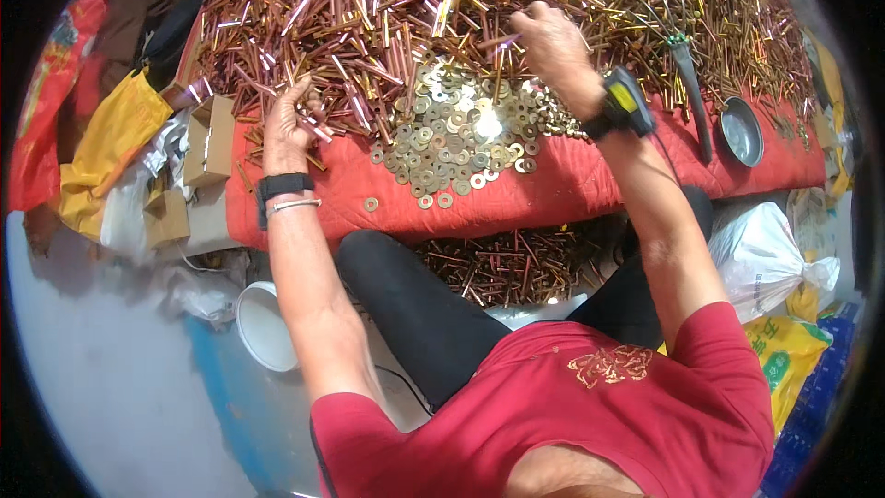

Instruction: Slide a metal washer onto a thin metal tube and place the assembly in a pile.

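A large heap of long, thin metal bolts [396, 0], coppery, purple and yellowish, covers the far part of a red quilted cloth [516, 194]. My left hand [293, 120] is at the heap's near left edge, fingers curled around at least one bolt [316, 131]. Farther right and deeper over the heap, my right hand [550, 40] is closed, with a bolt [501, 42] sticking out to its left. Between the hands lies a spread of flat round washers [442, 143]. Small nuts [560, 118] are piled beside them, below my right wrist.
At right on the heap lie a dark-handled pronged tool [687, 83] and a metal bowl [740, 134]. More bolts [502, 267] fill the space between my knees. A cardboard box [210, 140] and yellow bag [111, 148] stand left, a white bucket [263, 327] below, a white bag [761, 258] right.
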`<move>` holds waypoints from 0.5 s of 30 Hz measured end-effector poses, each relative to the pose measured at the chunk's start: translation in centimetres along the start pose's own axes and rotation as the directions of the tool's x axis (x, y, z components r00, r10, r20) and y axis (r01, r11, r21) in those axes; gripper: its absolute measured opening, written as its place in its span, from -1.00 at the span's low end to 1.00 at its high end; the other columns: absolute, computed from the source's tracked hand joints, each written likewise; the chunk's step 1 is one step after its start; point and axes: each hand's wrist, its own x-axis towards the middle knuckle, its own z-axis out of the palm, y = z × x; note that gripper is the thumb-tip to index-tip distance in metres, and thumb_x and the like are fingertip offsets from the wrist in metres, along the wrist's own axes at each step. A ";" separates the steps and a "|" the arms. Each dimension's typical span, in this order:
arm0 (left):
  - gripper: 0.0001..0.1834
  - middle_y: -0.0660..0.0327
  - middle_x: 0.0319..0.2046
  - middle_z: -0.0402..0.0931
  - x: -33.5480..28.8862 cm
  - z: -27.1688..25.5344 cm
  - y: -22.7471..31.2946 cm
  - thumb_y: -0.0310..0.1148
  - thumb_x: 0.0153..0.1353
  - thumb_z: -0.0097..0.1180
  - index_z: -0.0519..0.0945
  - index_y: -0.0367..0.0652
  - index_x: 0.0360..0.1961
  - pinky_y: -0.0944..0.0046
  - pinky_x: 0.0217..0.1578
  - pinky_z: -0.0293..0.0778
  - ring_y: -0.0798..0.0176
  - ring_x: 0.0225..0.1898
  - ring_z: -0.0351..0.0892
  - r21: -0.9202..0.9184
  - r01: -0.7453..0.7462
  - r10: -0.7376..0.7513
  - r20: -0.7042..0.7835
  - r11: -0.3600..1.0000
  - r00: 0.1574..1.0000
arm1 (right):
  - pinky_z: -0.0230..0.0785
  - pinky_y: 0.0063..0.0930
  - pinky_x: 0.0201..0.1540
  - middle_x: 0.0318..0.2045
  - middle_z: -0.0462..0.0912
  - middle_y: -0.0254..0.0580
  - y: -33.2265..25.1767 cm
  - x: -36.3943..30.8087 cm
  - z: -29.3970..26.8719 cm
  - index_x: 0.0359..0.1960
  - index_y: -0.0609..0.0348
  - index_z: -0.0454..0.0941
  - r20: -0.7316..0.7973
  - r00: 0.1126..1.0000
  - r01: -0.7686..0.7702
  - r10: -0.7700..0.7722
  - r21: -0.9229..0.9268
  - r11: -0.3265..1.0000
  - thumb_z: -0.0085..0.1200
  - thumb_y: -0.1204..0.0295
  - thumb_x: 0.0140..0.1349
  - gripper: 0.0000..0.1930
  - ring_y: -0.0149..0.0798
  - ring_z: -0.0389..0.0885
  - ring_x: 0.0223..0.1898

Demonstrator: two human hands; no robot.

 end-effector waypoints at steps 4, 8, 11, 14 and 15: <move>-0.87 0.09 -0.46 0.52 0.1 2.0 -3.1 -0.58 0.05 0.11 0.49 -0.33 -0.33 0.20 -0.44 0.60 0.14 -0.45 0.55 -0.430 -0.010 -0.006 -0.036 0.903 0.999 | 0.37 -0.19 -0.27 -0.33 0.41 -0.07 1.3 -5.4 -5.5 -0.42 0.13 0.47 0.003 1.000 -0.029 0.029 -0.022 0.999 0.06 0.52 -0.01 -0.91 -0.02 0.43 -0.26; -0.86 0.04 -0.40 0.52 -1.1 5.9 -6.0 -0.60 0.06 0.04 0.47 -0.34 -0.31 0.13 -0.32 0.60 0.10 -0.39 0.56 -0.446 -0.095 0.029 -0.153 0.890 0.988 | 0.34 -0.21 -0.37 -0.50 0.43 -0.08 1.1 -11.0 -6.5 -0.45 0.19 0.40 0.050 0.983 -0.183 0.177 0.289 0.940 0.06 0.46 0.11 -0.89 -0.03 0.49 -0.42; -0.87 0.05 -0.42 0.51 -2.6 9.3 -6.5 -0.61 0.09 0.00 0.47 -0.35 -0.30 0.19 -0.35 0.59 0.15 -0.40 0.53 -0.465 -0.178 0.089 -0.206 0.867 0.975 | 0.33 -0.32 -0.37 -0.53 0.42 -0.15 0.7 -13.2 -5.3 -0.43 0.21 0.49 0.124 0.931 -0.346 0.343 0.602 0.720 0.10 0.51 0.06 -0.94 -0.14 0.49 -0.44; -0.96 0.13 -0.48 0.49 -1.5 7.7 -6.3 -0.55 0.16 0.04 0.47 -0.29 -0.35 0.33 -0.48 0.50 0.29 -0.49 0.46 -0.452 -0.057 0.071 0.014 0.890 0.997 | 0.32 -0.36 -0.35 -0.51 0.40 -0.18 -0.9 -12.6 -5.6 -0.40 0.19 0.53 0.131 0.921 -0.366 0.367 0.614 0.699 0.11 0.55 0.04 -0.92 -0.21 0.47 -0.42; -0.92 0.18 -0.51 0.48 -1.9 9.1 -7.3 -0.48 0.17 0.11 0.47 -0.25 -0.38 0.35 -0.50 0.49 0.31 -0.52 0.46 -0.417 0.053 0.020 0.169 0.907 0.985 | 0.32 -0.36 -0.35 -0.51 0.40 -0.18 -0.9 -12.4 -5.9 -0.40 0.19 0.53 0.128 0.916 -0.375 0.379 0.609 0.699 0.11 0.55 0.04 -0.92 -0.21 0.47 -0.42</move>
